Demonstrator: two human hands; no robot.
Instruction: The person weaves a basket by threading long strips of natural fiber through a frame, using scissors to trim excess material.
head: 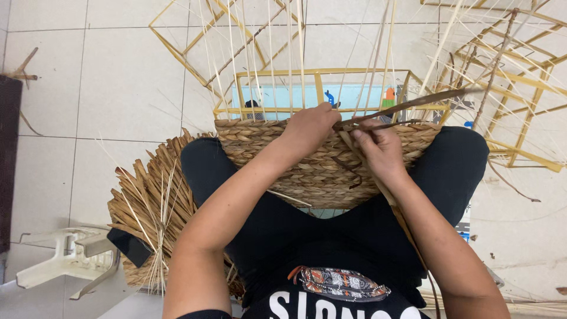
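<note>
In the head view, the person sat with a half-woven basket (319,162) resting across the lap, its braided wall facing up and thin pale stakes (271,53) rising from its rim toward a yellow frame (322,74) on the tiled floor (118,88). The left hand (310,127) was closed over the basket's upper rim, pressing the weave down, and the right hand (381,147) pinched a dark brown strand (413,105) between thumb and fingers just beside the rim, with the strand running up and to the right, away from the body. The likeliest trouble, as I judged it, was the strand kinking or snapping where it bent sharply at the pinch, since dried fibre of that kind looked brittle; a slack left-hand hold could also have let the last row loosen, and the upright stakes stood close enough to snag the strand's free end. The basket lay directly under both hands, touching them, with the strand between the two. A bundle of dried leaves (153,201) lay at the person's left thigh, near a white plastic stool (68,260).
</note>
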